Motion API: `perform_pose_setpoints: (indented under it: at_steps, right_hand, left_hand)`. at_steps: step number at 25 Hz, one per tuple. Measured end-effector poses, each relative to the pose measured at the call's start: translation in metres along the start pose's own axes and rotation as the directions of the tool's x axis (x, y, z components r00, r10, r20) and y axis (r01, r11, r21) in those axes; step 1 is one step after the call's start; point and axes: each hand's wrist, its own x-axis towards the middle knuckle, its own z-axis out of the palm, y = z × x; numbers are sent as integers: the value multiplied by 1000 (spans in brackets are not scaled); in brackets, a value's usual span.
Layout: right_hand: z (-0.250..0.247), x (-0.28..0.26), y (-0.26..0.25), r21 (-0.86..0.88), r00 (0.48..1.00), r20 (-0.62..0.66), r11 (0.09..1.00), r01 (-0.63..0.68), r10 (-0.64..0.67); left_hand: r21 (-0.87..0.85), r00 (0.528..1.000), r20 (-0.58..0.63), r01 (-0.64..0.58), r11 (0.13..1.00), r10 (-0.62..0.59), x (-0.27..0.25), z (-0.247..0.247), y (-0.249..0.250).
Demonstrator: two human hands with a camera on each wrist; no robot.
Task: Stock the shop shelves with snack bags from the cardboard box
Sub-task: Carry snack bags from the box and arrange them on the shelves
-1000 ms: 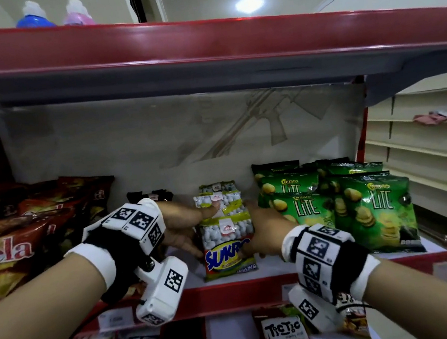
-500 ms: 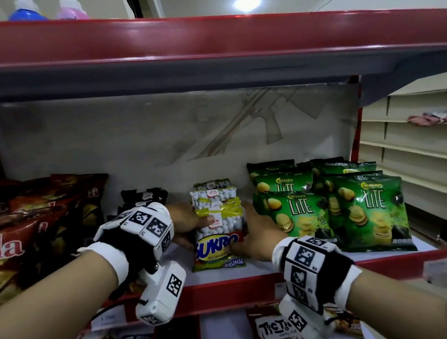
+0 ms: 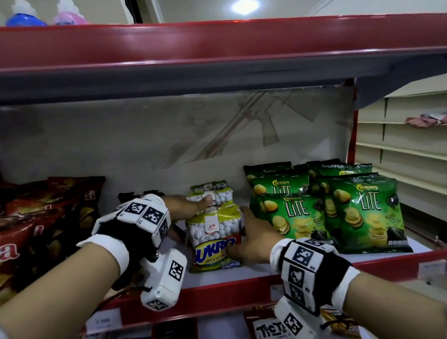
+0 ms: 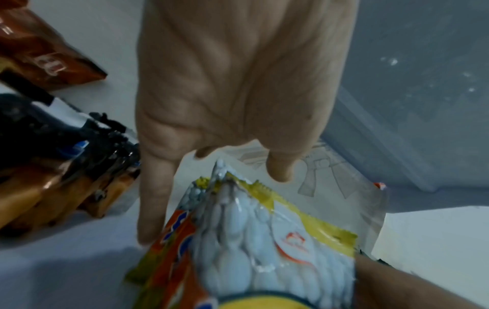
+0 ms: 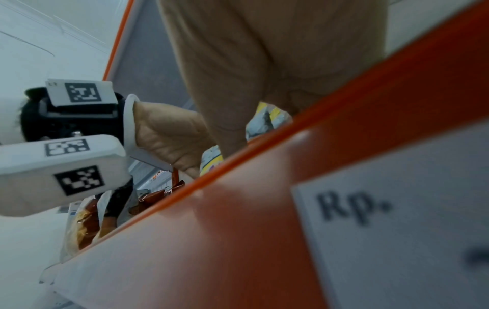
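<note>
You are steadying the front Sukro peanut bag on the red-edged shelf, in the gap between the dark bags at 9 o'clock and the green Lite chip bags at 3 o'clock. Your left hand is reaching to its upper left corner, fingers spread and nearly straight beside the seal. Your right hand is lying flat against its right side, fingers extended. The bag looks light, slick and soft, its contents likely to shift; press on the sides low down, not on the crimped top.
</note>
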Motion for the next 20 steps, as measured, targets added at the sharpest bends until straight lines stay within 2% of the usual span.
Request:
perform_pose_setpoints:
  at_steps: [1, 2, 4, 7, 10, 14, 20]
  right_hand:
    - [0, -2, 1, 10, 1000, -5, 1000, 17, -17]
    - [-1, -4, 2, 12, 999, -15, 999, 36, -35]
    - [-1, -7, 2, 12, 997, -36, 997, 74, -74]
    - [-1, -7, 0, 53, 995, -23, 993, 103, -102]
    - [-4, -5, -5, 27, 995, -9, 994, 104, -104]
    - [-8, -1, -7, -11, 999, 3, 999, 49, -49]
    - [-2, 0, -6, -11, 1000, -2, 1000, 25, -25]
  left_hand:
    - [151, 994, -95, -38, 988, 52, 3, -4, 3]
    - [319, 983, -137, -74, 945, 124, 4, -5, 8]
    - [483, 978, -43, -159, 861, 205, 5, -1, 15]
    - [465, 985, 65, -170, 869, 158, 11, 13, 16]
    - [430, 984, 33, -172, 886, 175, 17, 19, 16]
    - [436, 992, 38, -128, 891, 124, 22, 18, 13]
    - [547, 983, 90, -182, 817, 159, 11, 10, 11]
